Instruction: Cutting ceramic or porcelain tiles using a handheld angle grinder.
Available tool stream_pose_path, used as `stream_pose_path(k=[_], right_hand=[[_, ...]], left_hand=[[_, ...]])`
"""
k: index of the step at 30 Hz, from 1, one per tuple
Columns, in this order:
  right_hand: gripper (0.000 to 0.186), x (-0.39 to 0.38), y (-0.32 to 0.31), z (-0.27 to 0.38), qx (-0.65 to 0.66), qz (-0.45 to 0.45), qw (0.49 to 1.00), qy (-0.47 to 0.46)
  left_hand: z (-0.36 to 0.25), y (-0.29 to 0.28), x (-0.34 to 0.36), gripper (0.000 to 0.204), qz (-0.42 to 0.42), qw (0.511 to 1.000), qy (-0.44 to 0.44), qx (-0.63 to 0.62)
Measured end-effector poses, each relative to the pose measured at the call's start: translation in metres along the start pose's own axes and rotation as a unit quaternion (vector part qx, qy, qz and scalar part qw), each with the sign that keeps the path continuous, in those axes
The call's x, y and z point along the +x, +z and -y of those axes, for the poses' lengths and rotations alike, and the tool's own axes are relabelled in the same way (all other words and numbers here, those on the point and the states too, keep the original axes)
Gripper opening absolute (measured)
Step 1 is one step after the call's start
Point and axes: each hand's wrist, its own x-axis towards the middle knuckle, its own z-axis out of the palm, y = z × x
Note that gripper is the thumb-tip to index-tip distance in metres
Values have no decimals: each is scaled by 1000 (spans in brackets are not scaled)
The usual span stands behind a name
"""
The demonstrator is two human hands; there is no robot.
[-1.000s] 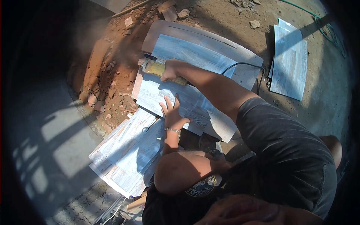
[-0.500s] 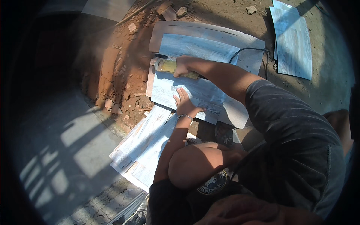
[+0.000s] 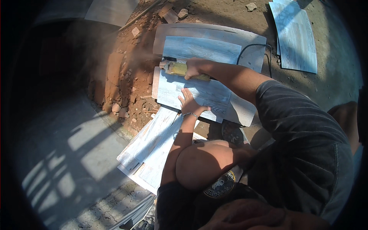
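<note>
My right hand (image 3: pixel 194 68) grips the body of a yellow angle grinder (image 3: pixel 177 69), whose dark disc lies along a wood-grain tile (image 3: pixel 203 92). The disc's lower edge is hidden, so I cannot tell how deep it sits. My left hand (image 3: pixel 189 104) rests flat on the near part of the tile, fingers spread, with a bracelet at the wrist. Past the grinder lies the tile's far part (image 3: pixel 203 49), bluish in the light. Underneath is a larger pale slab (image 3: pixel 251 111). From the grinder side a black cord (image 3: pixel 255 45) loops over the slab.
A pile of wood-grain tiles (image 3: pixel 147 143) lies at the near left, close to my left forearm. More tiles (image 3: pixel 297 42) lie on the ground at the far right. Reddish rubble (image 3: pixel 115 82) and drifting dust are left of the slab. Concrete floor (image 3: pixel 69 153) stretches beyond at left.
The grinder has moved slightly to the right across the tile in my right hand. A dust streak now shows more plainly left of the disc. My left hand stays pressed on the tile.
</note>
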Motion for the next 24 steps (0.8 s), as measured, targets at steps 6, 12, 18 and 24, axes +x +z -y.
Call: stream_pose_path(k=[6,12,18,24], right_hand=[[60,-13,-3,-4,1,0,1000,-6],[57,-24,0,-14,-14,-1,1000,14],[59,-22,4,-18,-15,-21,1000,1],[60,-36,3,-28,-37,-3,999,4]], left_hand=[[1,-1,-1,160,-3,1000,13,3],[-1,-3,-3,162,2,1000,17,-5],[0,-1,-4,161,-14,999,33,-7],[1,3,-1,162,-18,999,23,-12]])
